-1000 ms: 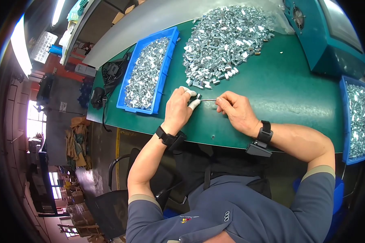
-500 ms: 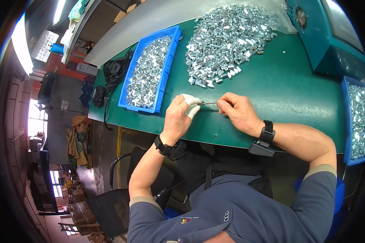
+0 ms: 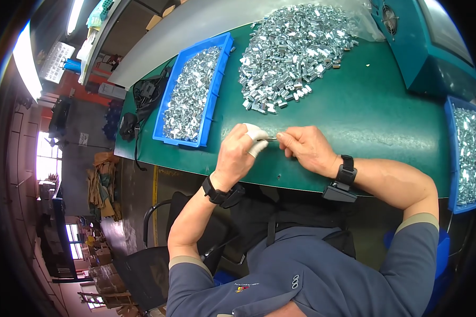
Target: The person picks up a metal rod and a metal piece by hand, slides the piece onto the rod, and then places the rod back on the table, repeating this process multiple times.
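Note:
My left hand (image 3: 235, 157) has white coverings on its thumb and forefinger, which are pinched together over a small part mostly hidden between them. A thin metal rod (image 3: 272, 139) runs from these fingertips to my right hand (image 3: 308, 150), whose thumb and fingers are closed on its other end. Both hands are just above the near side of the green table (image 3: 349, 113). Beyond them lies a large heap of small shiny metal pieces (image 3: 296, 58). Left of the heap, a blue tray (image 3: 210, 113) holds many similar pieces.
A second blue tray (image 3: 452, 158) of metal pieces stands at the right edge. At the back right is a teal machine (image 3: 407, 53) with a fan grille. A black bag (image 3: 148, 92) with straps lies at the table's left end. Clear plastic sheeting (image 3: 370, 26) lies behind the heap.
My hands have come closer together, with my right hand moving slightly left, so less of the rod shows between them. The pinch of both hands is kept.

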